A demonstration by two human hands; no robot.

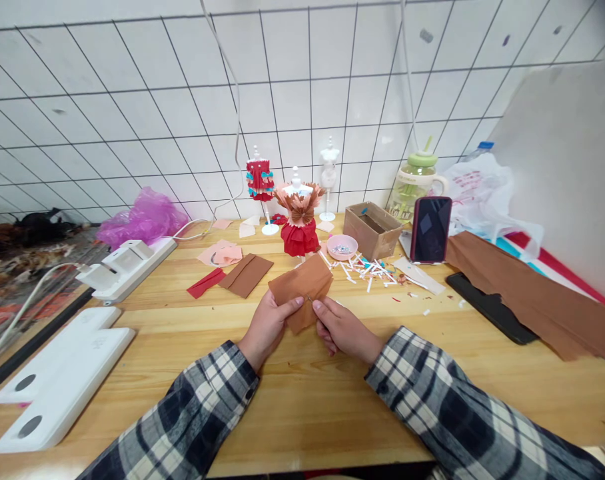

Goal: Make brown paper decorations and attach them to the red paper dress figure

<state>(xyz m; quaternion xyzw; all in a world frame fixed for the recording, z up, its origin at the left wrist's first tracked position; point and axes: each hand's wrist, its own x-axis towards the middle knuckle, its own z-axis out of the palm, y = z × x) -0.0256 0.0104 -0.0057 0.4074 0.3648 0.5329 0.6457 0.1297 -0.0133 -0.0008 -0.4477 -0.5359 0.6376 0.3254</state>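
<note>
My left hand [270, 325] is closed on a piece of brown paper [302, 279], its thumb flat on top. My right hand [345, 328] pinches at the sheet's right side. A thin dark sliver shows by the right fingertips, too small to name. Just beyond stands a miniature dress form [296, 183] in a red skirt [300, 239] and a brown and pink pleated top [300, 203]. Left of the held sheet lie a folded brown paper piece [247, 275] and a red strip [205, 283].
Behind are a red-dressed form [260, 180], a bare white form [328, 173] and a cardboard box [372, 230]. A pink dish [342, 247] sits near white paper scraps [365, 270]. Right are a phone [430, 230] and brown sheets [547, 293]; left, a power strip [135, 273] and white devices [65, 390].
</note>
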